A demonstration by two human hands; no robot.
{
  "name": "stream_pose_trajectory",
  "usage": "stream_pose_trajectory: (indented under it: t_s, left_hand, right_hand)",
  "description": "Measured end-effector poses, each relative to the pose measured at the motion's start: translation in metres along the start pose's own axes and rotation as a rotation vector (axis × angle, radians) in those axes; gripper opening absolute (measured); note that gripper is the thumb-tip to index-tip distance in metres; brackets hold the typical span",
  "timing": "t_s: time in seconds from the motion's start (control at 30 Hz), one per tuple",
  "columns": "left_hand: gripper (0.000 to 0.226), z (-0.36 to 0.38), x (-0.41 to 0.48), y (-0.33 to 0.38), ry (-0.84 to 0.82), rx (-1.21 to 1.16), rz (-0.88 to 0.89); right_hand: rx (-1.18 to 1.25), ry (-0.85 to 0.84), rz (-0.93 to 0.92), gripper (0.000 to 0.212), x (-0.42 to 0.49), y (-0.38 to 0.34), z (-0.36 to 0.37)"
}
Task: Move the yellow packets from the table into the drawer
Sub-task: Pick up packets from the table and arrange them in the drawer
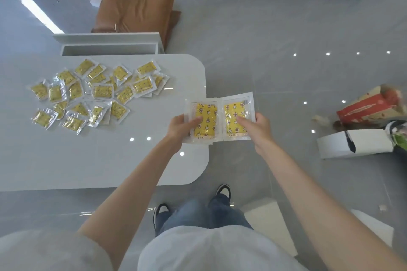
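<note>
Left hand [182, 125] and right hand [258, 128] each pinch one flat, star-printed yellow packet [206, 120] in clear wrap, side by side above the glossy white table [132, 171] corner. Slick wrappers (held only by their outer edges) could slip free before reaching the open white drawer [108, 49] beyond.

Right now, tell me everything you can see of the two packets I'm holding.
The two packets are flat yellow pouches printed with stars, each sealed in clear plastic. They are held side by side, edges meeting, face up over the table's right edge. The left hand grips one, the right hand the other.
</note>
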State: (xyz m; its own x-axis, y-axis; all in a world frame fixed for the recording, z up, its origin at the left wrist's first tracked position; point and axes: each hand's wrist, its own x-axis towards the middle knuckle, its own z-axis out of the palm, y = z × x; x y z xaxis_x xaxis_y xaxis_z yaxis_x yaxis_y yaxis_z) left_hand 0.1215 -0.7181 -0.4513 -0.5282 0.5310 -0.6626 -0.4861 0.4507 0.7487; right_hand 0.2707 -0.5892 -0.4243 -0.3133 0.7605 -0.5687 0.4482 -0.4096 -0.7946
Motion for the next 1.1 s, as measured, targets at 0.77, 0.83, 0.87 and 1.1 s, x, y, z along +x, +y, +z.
stream_pose_trajectory:
  t_s: [0.77, 0.83, 0.87, 1.1]
  left_hand:
    - [0.026, 0.170, 0.209, 0.193, 0.102, -0.068, -0.017]
    - [0.026, 0.176, 0.236, 0.227, 0.107, -0.058, -0.012]
    - [0.027, 0.181, 0.251, 0.248, 0.103, -0.056, -0.005]
    - [0.031, 0.210, 0.328, 0.345, 0.114, -0.171, 0.031]
  right_hand:
    - [-0.116, -0.037, -0.095, 0.027, 0.262, -0.181, -0.060]
    - [-0.076, -0.029, -0.050, 0.021, 0.298, -0.214, -0.071]
    - [-0.058, -0.034, -0.041, 0.020, 0.318, -0.233, -0.076]
    - [-0.007, -0.155, -0.050, 0.020, 0.419, -0.331, -0.087]
